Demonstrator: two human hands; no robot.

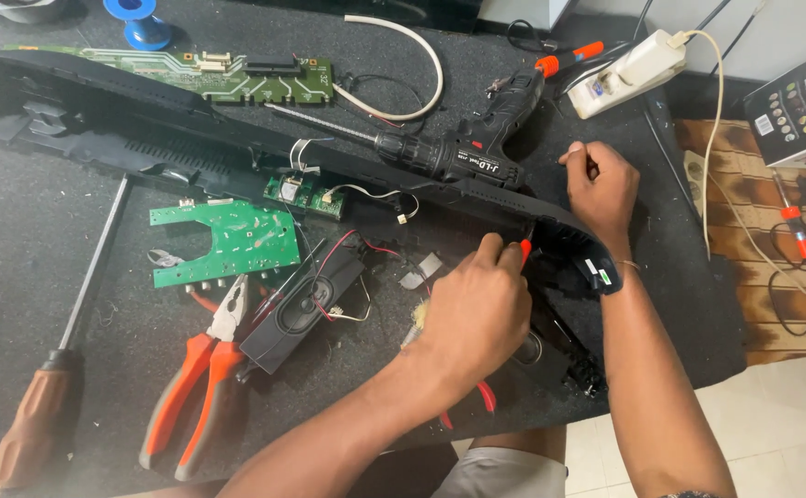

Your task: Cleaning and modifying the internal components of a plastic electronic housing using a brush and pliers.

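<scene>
The left hand [477, 309] is closed around a small red-tipped tool [525, 249], its tip pressed into the corner of the long black frame [237, 138] — a grip pinching the handle, held low for leverage, I judge. The right hand [601, 189] rests at one o'clock from it, fingers curled on the frame's outer edge, apparently to steady it (whether it clamps or merely presses, I cannot tell). The tool's tip pokes out at the top of the left fist. The drill [458, 152] lies at eleven o'clock on the tabletop [25, 240]; pliers [205, 378] and speaker [306, 304] at nine.
</scene>
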